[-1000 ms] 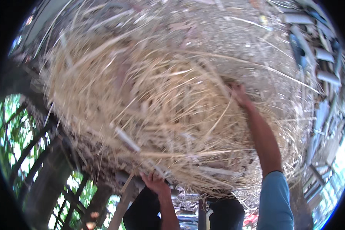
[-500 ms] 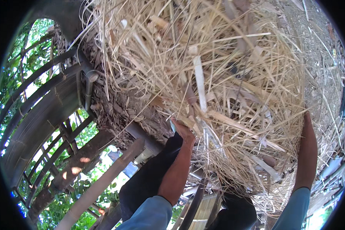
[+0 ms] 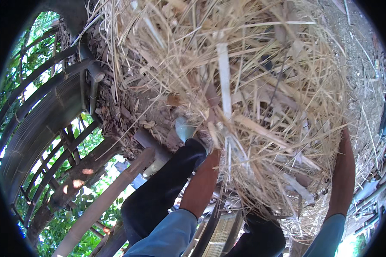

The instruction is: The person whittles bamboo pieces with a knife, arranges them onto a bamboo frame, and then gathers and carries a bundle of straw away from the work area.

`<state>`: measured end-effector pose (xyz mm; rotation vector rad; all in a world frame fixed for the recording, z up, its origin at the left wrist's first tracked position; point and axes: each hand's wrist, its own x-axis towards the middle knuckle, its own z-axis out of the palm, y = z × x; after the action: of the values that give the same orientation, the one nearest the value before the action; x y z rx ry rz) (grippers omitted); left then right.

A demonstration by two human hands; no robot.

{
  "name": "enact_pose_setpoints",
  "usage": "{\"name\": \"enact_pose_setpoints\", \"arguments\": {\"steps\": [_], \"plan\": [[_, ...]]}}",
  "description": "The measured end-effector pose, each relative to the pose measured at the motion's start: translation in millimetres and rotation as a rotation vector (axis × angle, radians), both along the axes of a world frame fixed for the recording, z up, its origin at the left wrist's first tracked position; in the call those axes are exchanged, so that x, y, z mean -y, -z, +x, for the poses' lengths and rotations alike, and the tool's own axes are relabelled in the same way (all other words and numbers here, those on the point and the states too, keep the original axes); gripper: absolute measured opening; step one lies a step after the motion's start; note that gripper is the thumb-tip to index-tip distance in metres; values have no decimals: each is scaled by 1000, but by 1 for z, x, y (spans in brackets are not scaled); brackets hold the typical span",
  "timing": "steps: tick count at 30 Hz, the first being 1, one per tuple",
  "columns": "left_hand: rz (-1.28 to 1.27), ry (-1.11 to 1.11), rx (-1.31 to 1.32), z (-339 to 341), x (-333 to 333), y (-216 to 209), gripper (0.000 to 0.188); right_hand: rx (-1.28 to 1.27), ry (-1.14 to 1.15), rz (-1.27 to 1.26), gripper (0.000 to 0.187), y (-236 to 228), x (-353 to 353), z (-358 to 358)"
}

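Observation:
A large loose heap of dry straw [image 3: 270,107], mixed with strips of bark and dry leaves, fills the middle. My left hand [image 3: 213,155] is pushed into the heap's near left side, its fingers hidden under the stalks. On the right side my right hand [image 3: 344,136] reaches in along the heap's edge; its fingers are covered too. My arms thus stand on both sides of the straw. A pale flat strip [image 3: 224,81] lies upright on top of it, above my left hand.
Dark-clad legs [image 3: 163,188] are below, with a light blue-green shoe tip [image 3: 184,128] by the heap. A bamboo railing [image 3: 51,115] and a pole [image 3: 111,192] stand at left, with leaves behind. Bare earth [image 3: 356,77] and scattered sticks [image 3: 373,188] lie at right.
The view has shifted slightly. My left hand has sunk deeper under the straw, and the left leg and shoe tip show more. My right hand stays at the heap's right edge.

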<state>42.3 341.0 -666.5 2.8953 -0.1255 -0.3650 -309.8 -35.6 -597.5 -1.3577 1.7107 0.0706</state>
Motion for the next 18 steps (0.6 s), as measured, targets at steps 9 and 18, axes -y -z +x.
{"name": "enact_pose_setpoints", "arguments": {"steps": [9, 18], "plan": [[194, -50, -287, 51, -26, -36, 38, 26, 69, -7, 55, -2, 4, -14], [212, -100, -424, 65, -31, -42, 26, 92, 197, -43, 51, -43, 7, -47]]}}
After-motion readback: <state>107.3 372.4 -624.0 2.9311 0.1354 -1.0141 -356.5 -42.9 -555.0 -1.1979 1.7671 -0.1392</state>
